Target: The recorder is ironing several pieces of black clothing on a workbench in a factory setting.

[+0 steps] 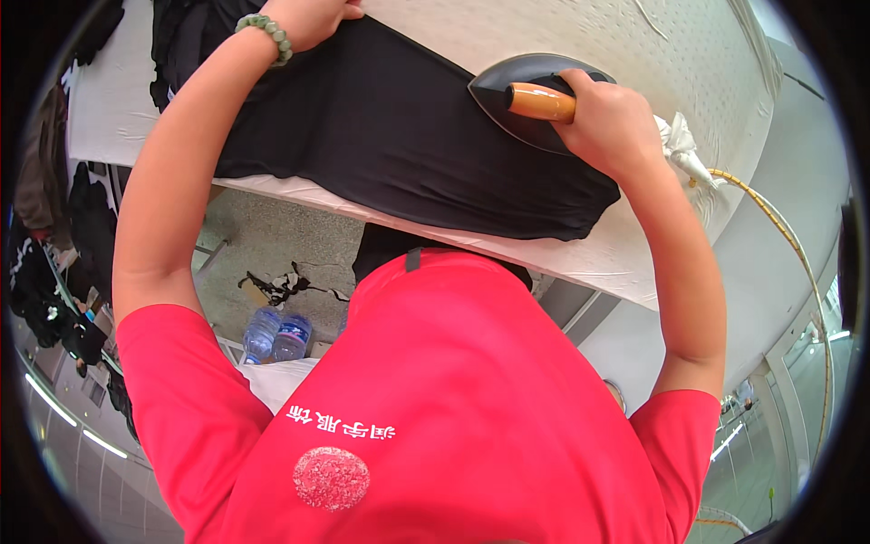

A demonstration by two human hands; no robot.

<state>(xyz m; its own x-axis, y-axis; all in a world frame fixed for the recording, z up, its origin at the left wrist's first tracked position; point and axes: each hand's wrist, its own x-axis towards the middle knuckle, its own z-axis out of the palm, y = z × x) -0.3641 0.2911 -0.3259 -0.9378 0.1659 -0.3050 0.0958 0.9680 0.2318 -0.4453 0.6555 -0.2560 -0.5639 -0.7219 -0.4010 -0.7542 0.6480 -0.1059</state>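
Note:
My right hand (612,122) is wrapped round the orange-brown wooden handle of an iron (521,72). The iron's dark, pointed soleplate lies over the upper right edge of a black garment (390,127), its tip toward the left. The smooth black cloth is spread across a pale padded ironing table (435,27), and its near edge hangs slightly over the front. At the top edge of the view, my left hand (308,20), with a green bead bracelet above the wrist, is closed at the garment's far edge. Part of that hand is cut off by the frame.
White cloth (684,150) is tied near the iron's rear, where a yellowish hose (779,218) curves down the right side. Dark clothes (86,208) hang or lie at the left. Below the table, plastic water bottles (276,335) stand near black scraps (285,283) on the floor.

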